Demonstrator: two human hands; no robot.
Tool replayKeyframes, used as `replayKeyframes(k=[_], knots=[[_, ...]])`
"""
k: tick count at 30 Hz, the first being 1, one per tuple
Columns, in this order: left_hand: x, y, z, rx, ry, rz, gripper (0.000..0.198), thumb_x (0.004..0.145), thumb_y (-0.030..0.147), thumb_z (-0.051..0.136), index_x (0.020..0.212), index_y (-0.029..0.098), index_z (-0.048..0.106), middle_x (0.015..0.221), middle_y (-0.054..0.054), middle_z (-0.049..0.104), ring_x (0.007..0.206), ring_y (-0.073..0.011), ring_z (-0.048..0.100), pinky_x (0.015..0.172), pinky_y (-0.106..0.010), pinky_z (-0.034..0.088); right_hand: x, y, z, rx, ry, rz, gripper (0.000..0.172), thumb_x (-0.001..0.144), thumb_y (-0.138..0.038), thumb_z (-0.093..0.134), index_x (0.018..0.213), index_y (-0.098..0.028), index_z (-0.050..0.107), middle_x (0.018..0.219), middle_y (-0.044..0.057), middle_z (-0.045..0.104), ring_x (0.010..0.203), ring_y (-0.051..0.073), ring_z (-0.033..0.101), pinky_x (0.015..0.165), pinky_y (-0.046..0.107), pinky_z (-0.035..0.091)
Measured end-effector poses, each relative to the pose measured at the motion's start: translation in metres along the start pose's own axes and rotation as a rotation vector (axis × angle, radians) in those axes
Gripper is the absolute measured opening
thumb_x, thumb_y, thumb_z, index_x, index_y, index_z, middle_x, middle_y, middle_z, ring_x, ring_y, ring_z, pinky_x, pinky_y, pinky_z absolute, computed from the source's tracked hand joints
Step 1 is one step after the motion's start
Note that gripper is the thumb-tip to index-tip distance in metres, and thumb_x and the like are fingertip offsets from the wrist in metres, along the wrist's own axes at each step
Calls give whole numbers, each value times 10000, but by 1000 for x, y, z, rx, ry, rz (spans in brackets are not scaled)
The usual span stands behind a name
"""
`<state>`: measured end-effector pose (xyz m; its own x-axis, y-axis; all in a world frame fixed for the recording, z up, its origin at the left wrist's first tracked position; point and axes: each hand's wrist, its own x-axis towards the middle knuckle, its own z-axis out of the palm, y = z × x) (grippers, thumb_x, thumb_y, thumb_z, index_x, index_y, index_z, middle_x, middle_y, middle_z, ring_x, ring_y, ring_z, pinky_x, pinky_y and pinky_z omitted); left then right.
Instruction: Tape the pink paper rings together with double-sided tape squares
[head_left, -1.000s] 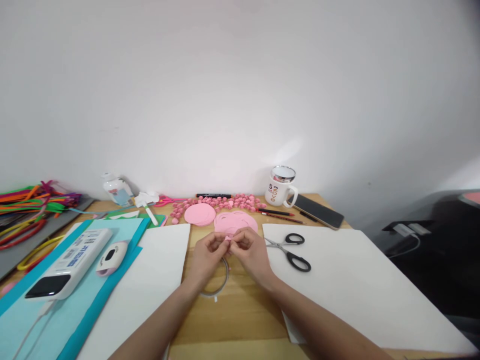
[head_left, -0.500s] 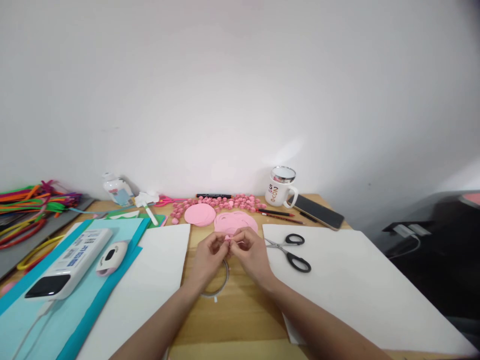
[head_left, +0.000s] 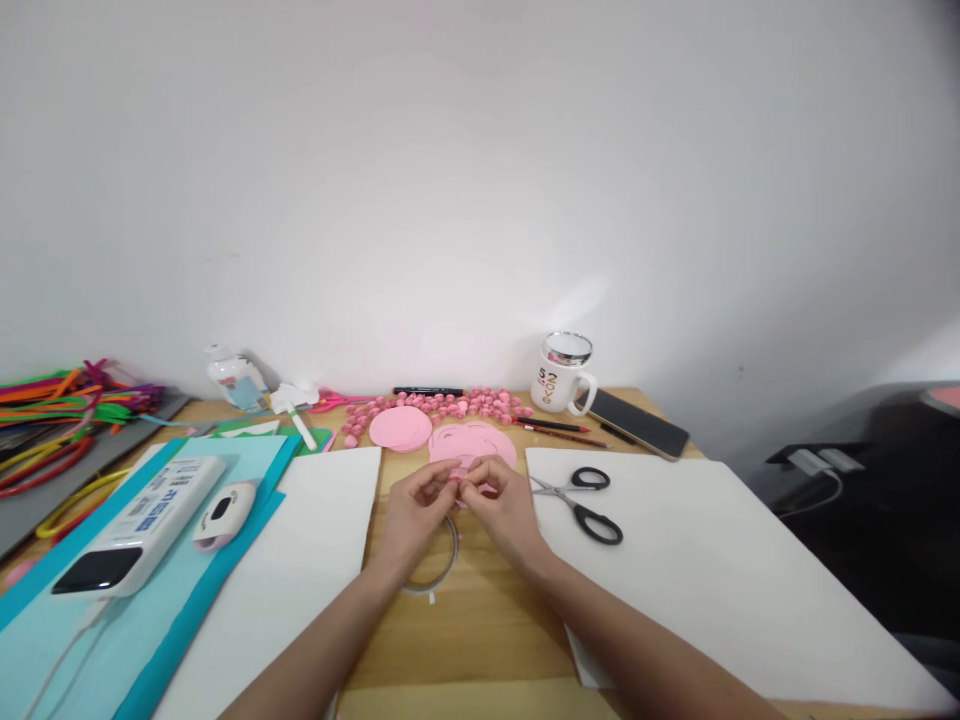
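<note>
My left hand (head_left: 421, 505) and my right hand (head_left: 501, 503) meet at the middle of the table, both pinching a small pink paper piece (head_left: 457, 478) between their fingertips. Just behind them lie pink paper cutouts (head_left: 472, 440) and, to the left, a stack of pink paper circles (head_left: 400, 428). Many small rolled pink pieces (head_left: 487, 403) form a band farther back. A roll of tape (head_left: 453, 560) rests on the wood below my left hand, partly hidden by it.
Black-handled scissors (head_left: 592, 525) lie on a white board (head_left: 697, 560) at right. Behind are a mug (head_left: 555, 388), a phone (head_left: 637, 424) and pencils (head_left: 555, 425). At left are another white board (head_left: 300, 540), a power bank (head_left: 142, 525) and pipe cleaners (head_left: 75, 405).
The pink piece between my fingertips looks more spread out than before, with pink now showing below the fingers too. Both hands have barely moved.
</note>
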<state>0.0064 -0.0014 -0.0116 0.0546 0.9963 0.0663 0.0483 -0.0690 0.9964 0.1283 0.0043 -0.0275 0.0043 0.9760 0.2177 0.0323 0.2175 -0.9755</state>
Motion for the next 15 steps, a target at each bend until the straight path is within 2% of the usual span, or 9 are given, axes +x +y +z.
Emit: replayKeyframes(k=[8,11,15], knots=[[0,8,-2,75,46,-39,237,656,261,619,843,144,704,728,-46,714,622,-161,637,572,-233,513,2,4,-1,-99,-37,-20,106,687,-207,548,592,-160,555,735,14,555,683,127,532,577,217,429],[3,6,-8,166,84,23,236,661,248,612,857,154,704,768,-49,715,649,-166,638,593,-241,514,2,6,-1,-152,-70,-7,100,700,-237,551,638,-159,565,722,13,565,638,118,528,568,221,425],[11,-5,-20,315,170,162,238,674,214,589,883,163,693,807,-52,707,690,-169,640,650,-269,516,-1,6,2,-223,-220,-7,94,666,-248,600,650,-160,571,662,-2,561,556,98,496,526,211,408]])
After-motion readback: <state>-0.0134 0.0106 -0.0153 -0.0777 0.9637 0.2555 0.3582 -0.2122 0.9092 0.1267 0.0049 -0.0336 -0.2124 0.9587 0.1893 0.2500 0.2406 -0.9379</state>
